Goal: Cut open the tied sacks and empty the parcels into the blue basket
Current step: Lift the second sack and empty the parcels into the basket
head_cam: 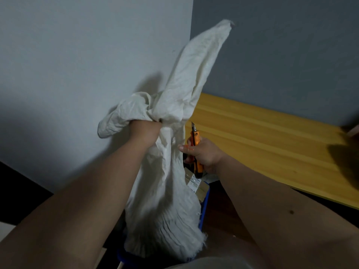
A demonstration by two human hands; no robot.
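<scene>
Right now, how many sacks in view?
1: a white sack, gripped by the left hand, hanging over the blue basket. Others may be hidden out of frame.

Beyond the hands a pale grey wall (77, 65) meets a darker grey wall (281, 55) at a corner. To the right of the hands a yellow wooden tabletop (272, 148) runs along the darker wall. Below and between the arms lies dark brown floor (223, 216)
</scene>
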